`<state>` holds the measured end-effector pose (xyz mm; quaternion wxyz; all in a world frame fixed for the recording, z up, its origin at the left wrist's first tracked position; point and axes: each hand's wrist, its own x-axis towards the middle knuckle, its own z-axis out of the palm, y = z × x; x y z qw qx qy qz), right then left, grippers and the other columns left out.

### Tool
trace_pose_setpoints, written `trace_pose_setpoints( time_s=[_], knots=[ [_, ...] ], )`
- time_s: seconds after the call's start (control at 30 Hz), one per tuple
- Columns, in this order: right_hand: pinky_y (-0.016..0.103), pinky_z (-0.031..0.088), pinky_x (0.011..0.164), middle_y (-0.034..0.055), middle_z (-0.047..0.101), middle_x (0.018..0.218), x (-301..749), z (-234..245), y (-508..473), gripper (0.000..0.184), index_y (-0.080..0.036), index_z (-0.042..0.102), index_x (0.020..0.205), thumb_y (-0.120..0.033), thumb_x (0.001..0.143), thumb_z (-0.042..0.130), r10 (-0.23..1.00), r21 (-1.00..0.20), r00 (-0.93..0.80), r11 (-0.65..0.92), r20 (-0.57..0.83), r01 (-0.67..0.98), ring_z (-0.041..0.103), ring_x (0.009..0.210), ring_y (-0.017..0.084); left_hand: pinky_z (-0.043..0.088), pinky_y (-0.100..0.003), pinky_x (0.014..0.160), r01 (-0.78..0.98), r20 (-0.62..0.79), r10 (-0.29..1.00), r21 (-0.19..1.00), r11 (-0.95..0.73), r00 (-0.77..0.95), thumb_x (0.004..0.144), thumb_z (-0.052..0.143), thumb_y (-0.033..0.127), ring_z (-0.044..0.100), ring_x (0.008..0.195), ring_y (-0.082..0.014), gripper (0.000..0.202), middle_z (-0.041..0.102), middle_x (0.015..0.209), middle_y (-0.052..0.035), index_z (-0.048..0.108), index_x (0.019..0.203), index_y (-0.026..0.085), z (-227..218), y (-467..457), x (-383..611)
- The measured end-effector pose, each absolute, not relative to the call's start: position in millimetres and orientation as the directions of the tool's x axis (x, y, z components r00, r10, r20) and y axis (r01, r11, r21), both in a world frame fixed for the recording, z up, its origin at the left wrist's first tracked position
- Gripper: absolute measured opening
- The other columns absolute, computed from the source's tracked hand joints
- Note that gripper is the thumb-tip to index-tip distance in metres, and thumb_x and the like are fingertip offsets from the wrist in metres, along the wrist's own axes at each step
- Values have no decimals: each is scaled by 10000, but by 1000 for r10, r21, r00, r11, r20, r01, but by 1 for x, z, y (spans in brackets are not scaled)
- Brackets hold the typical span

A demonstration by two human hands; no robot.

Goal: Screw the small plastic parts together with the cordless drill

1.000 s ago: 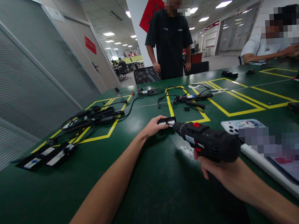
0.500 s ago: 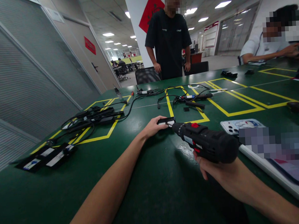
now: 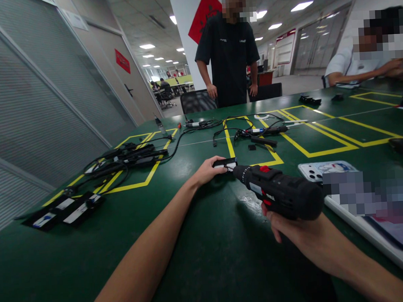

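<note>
My left hand (image 3: pixel 208 169) is closed on the left end of a small black-and-white block (image 3: pixel 229 162), steadying it on the green table (image 3: pixel 199 227). The block's exact kind does not show. In my right hand (image 3: pixel 282 221) is a black cordless drill (image 3: pixel 281 189) with red parts, gripped by its handle. The drill lies level and points left, its chuck close against the block's right side. A thin bit reaches from the chuck to the block's white face; whether it sits in a hole or only touches, I cannot tell.
Tangled black cables and devices (image 3: pixel 130 157) lie at left, near black-and-white flat pieces (image 3: pixel 62 210). Beyond my hands are a cabled pen-like tool (image 3: pixel 264 130) and black pieces (image 3: pixel 263 141). Phones (image 3: pixel 327 168) rest at right. One person (image 3: pixel 230 55) stands opposite; another (image 3: pixel 355 68) sits right.
Almost nothing differs. The view has shifted very slightly; both hands, the block and the drill keep their places relative to each other.
</note>
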<state>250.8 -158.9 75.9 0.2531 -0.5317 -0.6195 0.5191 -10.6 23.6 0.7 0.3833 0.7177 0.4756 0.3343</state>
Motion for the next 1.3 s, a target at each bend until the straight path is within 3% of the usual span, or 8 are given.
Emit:
trace_pose_setpoints(
  time_s=[0.17, 0.33, 0.47, 0.6, 0.77, 0.93, 1.3],
  knots=[
    [247, 370, 449, 35, 622, 688, 248, 77, -159, 321, -203, 512, 572, -387, 831, 468, 935, -915, -272, -111, -229, 387, 604, 736, 200, 424, -325, 865, 417, 121, 933, 870, -265, 340, 669, 658, 322, 567, 917, -183, 471, 608, 1044, -57, 552, 1100, 164, 1, 23, -11],
    [253, 404, 481, 50, 659, 777, 246, 78, -160, 240, -202, 549, 615, -347, 802, 504, 956, -925, -240, -68, -167, 374, 618, 816, 220, 424, -328, 867, 416, 116, 934, 872, -259, 339, 668, 661, 322, 568, 916, -185, 479, 610, 1045, -61, 548, 1104, 158, 0, 24, -11],
    [252, 403, 489, 50, 645, 749, 247, 76, -158, 283, -200, 529, 595, -372, 815, 486, 941, -913, -274, -77, -200, 401, 612, 852, 230, 419, -332, 881, 428, 115, 938, 867, -256, 327, 664, 664, 325, 564, 939, -193, 487, 605, 1068, -67, 547, 1104, 152, -1, 25, -11],
    [257, 387, 491, 31, 587, 644, 249, 77, -158, 310, -207, 510, 578, -373, 834, 458, 928, -914, -298, -93, -223, 395, 601, 805, 218, 417, -335, 886, 421, 120, 934, 868, -263, 335, 671, 657, 329, 565, 947, -196, 476, 610, 1057, -61, 547, 1099, 154, -1, 25, -11],
    [261, 384, 489, 41, 608, 748, 250, 79, -160, 280, -206, 510, 618, -357, 844, 444, 929, -914, -303, -77, -211, 399, 568, 743, 188, 418, -340, 890, 420, 111, 934, 870, -257, 340, 678, 647, 316, 563, 959, -197, 466, 610, 1060, -63, 541, 1102, 155, 0, 24, -10],
    [257, 398, 523, 14, 566, 682, 252, 72, -157, 325, -206, 501, 587, -360, 864, 426, 918, -914, -340, -56, -205, 402, 546, 740, 174, 418, -343, 892, 415, 106, 935, 875, -248, 337, 675, 650, 324, 567, 961, -199, 476, 608, 1068, -65, 540, 1107, 155, 0, 24, -11],
    [258, 385, 505, 45, 615, 918, 251, 77, -158, 317, -193, 505, 596, -371, 849, 435, 918, -904, -312, -99, -244, 415, 534, 708, 152, 415, -340, 898, 429, 113, 933, 865, -262, 342, 678, 644, 334, 563, 965, -195, 472, 609, 1062, -56, 543, 1103, 157, -1, 25, -11]
  ],
)
